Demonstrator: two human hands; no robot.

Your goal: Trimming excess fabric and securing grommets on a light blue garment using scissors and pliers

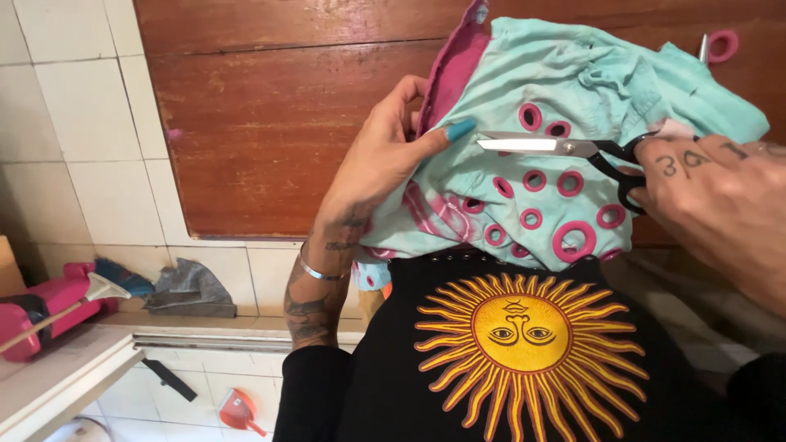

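- The left hand (381,160) grips the turquoise cloth (565,90) at its left edge, thumb laid flat on top; its fingers curl behind the fabric and are hidden.
- The right hand (720,200) enters from three o'clock, closed round the black handles of the scissors (565,147); its fingers are mostly cut off by the frame edge.
- The scissors' blades point toward nine o'clock, lying over the cloth; whether they are parted is hard to tell.
- The cloth, with pink rings and a pink lining, sits at centre, held up before a wooden panel (270,123).
- At six o'clock, a black garment with a sun print (520,336) covers the cloth's lower edge.
- At one o'clock, a pink-handled tool (720,45) is half hidden behind the cloth.
- At eight o'clock, a pink object (45,307) lies on a ledge, its kind unclear.
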